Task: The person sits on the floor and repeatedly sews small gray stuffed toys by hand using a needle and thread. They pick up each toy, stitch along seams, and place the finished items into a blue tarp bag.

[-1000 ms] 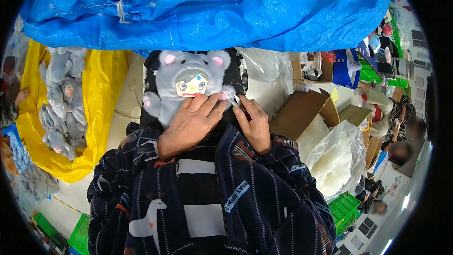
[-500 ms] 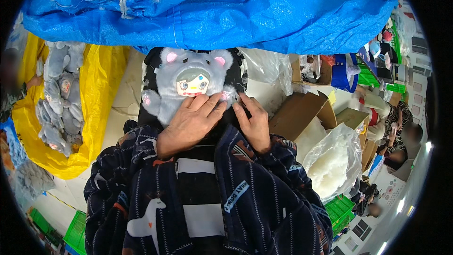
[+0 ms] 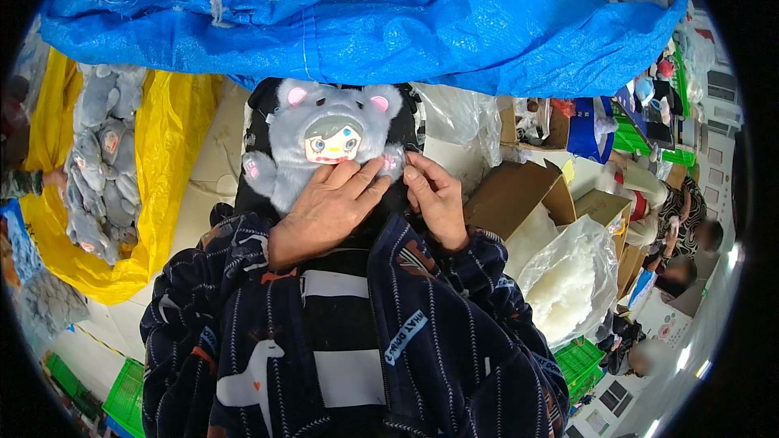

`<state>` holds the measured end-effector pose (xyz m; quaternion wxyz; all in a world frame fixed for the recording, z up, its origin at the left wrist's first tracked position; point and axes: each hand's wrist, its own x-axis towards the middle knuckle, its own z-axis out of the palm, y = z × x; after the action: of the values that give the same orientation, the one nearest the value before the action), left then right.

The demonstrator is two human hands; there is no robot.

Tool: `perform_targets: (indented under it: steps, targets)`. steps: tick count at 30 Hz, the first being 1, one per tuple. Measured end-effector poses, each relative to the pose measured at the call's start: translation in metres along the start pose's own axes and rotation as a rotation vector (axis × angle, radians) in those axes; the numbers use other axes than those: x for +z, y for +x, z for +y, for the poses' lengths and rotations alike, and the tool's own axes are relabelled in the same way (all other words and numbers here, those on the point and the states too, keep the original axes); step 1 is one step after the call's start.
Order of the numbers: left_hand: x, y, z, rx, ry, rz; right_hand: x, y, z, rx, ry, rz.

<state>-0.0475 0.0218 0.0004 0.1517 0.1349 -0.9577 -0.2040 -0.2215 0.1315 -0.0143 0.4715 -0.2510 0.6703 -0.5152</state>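
Observation:
A grey plush toy (image 3: 284, 138) with round ears, pink inner ears and a doll-like face lies face up on a black surface before me. My left hand (image 3: 326, 209) lies across its lower body, with the index finger and thumb holding it beside the paw on the right. Just right of that paw (image 3: 393, 161), my right hand (image 3: 436, 201) is closed in a pinch, thumb against fingers. Whatever sits in that pinch is too small to make out. The toy's lower part is hidden under my left hand and sleeve.
A big blue woven sheet (image 3: 365, 24) spans the far side. On the left, a yellow bag (image 3: 174, 170) holds several grey plush pieces, with another person's hand (image 3: 55, 178) at it. Cardboard boxes (image 3: 513, 199) and a clear bag of white stuffing (image 3: 568, 280) stand on the right.
My right fingers have drawn together into a pinch beside the paw. My left hand and the toy stay nearly still. The other person's hand has shifted lower along the yellow bag.

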Motion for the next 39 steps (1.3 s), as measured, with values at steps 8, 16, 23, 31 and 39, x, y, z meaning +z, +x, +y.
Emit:
perform_targets:
  steps: [8,16,23,31,39]
  targets:
    - [-0.002,-0.001,-0.002,0.000,-0.023,-0.022,0.003,0.002,-0.023,-0.196,0.224,0.076]
    - [-0.001,-0.001,-0.002,0.000,-0.050,0.002,0.013,0.022,-0.017,-0.539,-0.556,0.023]
    - [0.001,-0.004,-0.004,-0.027,-0.103,0.041,-0.035,0.029,-0.007,-0.086,0.334,0.349]
    - [0.001,-0.007,-0.004,-0.004,-0.112,0.050,0.016,0.014,-0.010,-0.322,-0.527,0.123]
    - [0.002,-0.006,-0.005,-0.002,-0.186,0.114,-0.038,0.009,-0.018,-0.053,0.479,0.293]
